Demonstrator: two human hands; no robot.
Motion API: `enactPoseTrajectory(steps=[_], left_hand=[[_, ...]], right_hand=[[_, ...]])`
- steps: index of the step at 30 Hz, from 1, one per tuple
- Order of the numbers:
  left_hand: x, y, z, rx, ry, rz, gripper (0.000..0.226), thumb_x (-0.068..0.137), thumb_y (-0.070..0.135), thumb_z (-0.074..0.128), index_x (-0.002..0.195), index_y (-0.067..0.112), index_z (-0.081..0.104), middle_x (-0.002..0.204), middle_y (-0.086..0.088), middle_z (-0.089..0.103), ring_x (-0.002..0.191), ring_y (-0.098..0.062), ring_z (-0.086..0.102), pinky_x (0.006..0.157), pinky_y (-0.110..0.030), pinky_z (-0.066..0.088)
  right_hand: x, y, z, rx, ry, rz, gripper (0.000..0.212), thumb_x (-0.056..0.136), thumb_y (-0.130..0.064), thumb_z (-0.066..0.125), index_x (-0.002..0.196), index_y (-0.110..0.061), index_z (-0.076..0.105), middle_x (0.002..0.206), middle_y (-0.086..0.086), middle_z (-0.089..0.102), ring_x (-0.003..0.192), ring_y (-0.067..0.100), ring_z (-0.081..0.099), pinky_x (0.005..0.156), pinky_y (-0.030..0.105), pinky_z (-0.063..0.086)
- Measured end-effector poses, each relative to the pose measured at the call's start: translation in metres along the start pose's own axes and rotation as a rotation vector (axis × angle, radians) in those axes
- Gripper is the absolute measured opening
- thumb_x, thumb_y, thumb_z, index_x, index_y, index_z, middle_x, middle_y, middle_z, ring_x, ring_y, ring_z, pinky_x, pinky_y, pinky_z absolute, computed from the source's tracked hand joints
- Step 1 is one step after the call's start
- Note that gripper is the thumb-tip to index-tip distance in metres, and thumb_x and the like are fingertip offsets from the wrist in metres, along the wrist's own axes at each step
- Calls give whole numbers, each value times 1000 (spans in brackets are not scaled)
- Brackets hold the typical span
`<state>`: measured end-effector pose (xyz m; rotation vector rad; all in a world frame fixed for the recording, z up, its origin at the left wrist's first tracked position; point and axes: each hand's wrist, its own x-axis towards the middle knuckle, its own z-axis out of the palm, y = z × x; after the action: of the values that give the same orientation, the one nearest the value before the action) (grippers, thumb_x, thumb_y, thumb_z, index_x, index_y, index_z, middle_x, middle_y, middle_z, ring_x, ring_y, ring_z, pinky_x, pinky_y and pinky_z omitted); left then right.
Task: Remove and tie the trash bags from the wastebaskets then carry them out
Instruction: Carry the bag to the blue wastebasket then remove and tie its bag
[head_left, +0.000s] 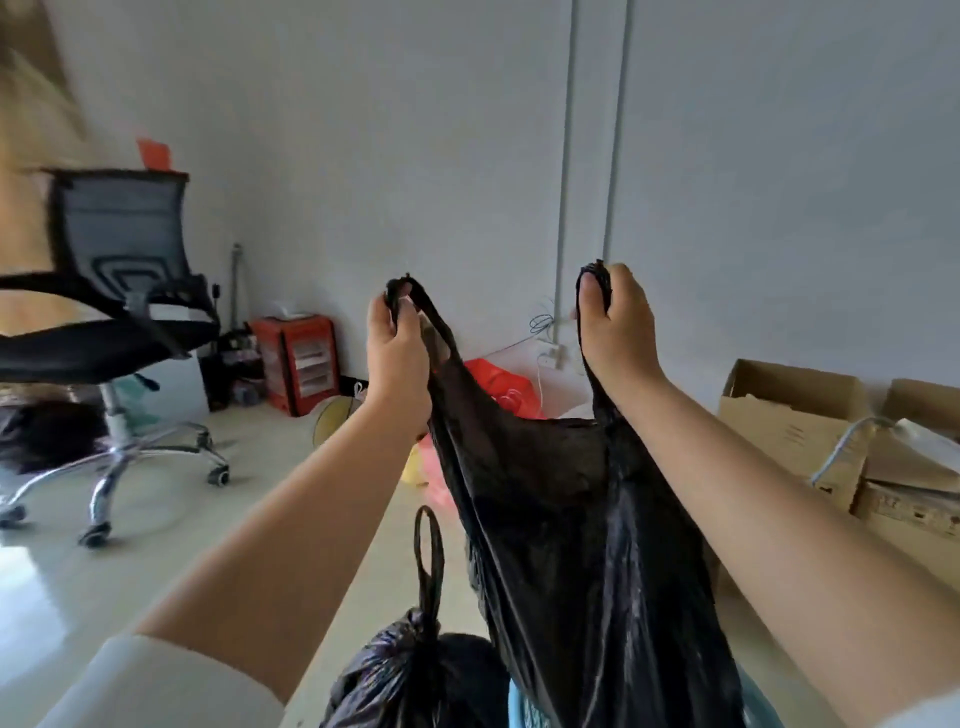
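1. The left hand (397, 358) has a closed grip on one handle of a black trash bag (571, 519).
2. The right hand (615, 332) grips the other handle.
3. The bag hangs below both grips.
4. A tied black bag (410, 670) sits lower left.

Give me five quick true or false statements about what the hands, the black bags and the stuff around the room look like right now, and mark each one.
1. Each hand grips one handle of the open black bag. True: left hand, right hand.
2. The knotted black bag is held in the right hand. False: it sits low, no hand on it.
3. The office chair stands to the left. True.
4. The cardboard boxes sit to the left of the chair. False: they are on the right.
5. The red heater hangs on the wall. False: it stands on the floor.
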<state>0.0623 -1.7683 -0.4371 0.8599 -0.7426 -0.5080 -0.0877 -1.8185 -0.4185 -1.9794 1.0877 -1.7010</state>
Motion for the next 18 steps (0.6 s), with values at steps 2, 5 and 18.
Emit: enactPoseTrajectory(steps=[2,5,18], left_hand=[[7,31,-18,4,-36,24,26,101,23,32,126,23,41,111,0,55,101,-18,63,49,-11,48],[10,65,-50,81,-109,75,33,101,27,31,135,26,31,121,-13,51,124,-38,50,57,-24,52],[21,14,-274,679,-107,-142,17,96,23,43,101,15,28,66,1,37,51,-11,34,45,-23,30]], right_hand=[[8,-36,18,129,-49,-5,18,98,-18,35,81,-13,39,89,24,55,66,22,63,55,24,36],[6,-76,46,225,-103,-59,21,99,-21,33,78,-17,36,82,14,52,37,-3,55,47,17,41],[-131,-78,232,263,-291,171,35,98,-20,32,64,-24,30,57,0,44,45,7,43,52,25,31]])
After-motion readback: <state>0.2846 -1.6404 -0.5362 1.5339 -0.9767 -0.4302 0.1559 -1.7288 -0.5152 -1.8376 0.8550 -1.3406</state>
